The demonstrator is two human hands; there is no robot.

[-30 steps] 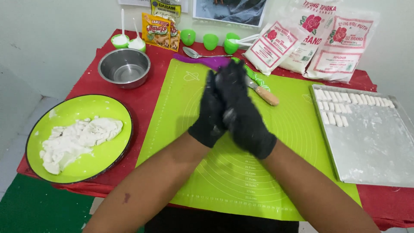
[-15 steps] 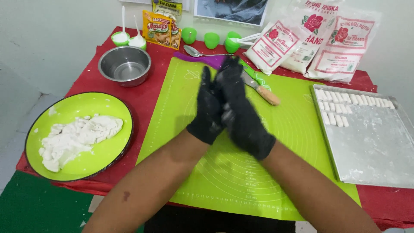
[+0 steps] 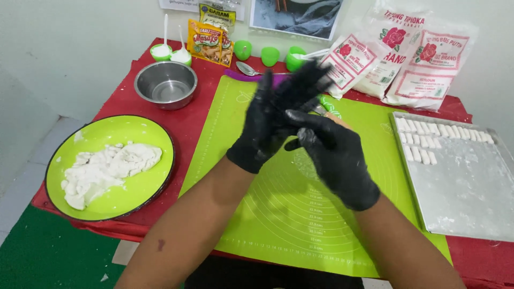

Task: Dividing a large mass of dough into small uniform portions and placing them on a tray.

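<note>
Both my hands wear black gloves and meet palm to palm above the green silicone mat [image 3: 278,214]. My left hand [image 3: 266,120] points its fingers up, blurred by motion. Across it lies my right hand [image 3: 334,155], fingers stretched to the left. Whatever may sit between the palms is hidden. A green plate [image 3: 140,126] at the left holds a lump of white dough [image 3: 104,170]. On the right, a metal tray [image 3: 466,187] carries short white dough pieces [image 3: 428,136] in rows along its far edge.
A steel bowl [image 3: 165,84] stands behind the plate. At the back are small green cups [image 3: 269,55], a spoon [image 3: 246,68], seasoning packets [image 3: 209,37] and white flour bags [image 3: 412,53]. Part of a green-handled tool [image 3: 330,105] shows behind my hands. A red cloth [image 3: 193,123] covers the table.
My hands have slid against each other: the left hand's fingers now point up and spread, the right hand has dropped lower across it. The view has shifted slightly.
</note>
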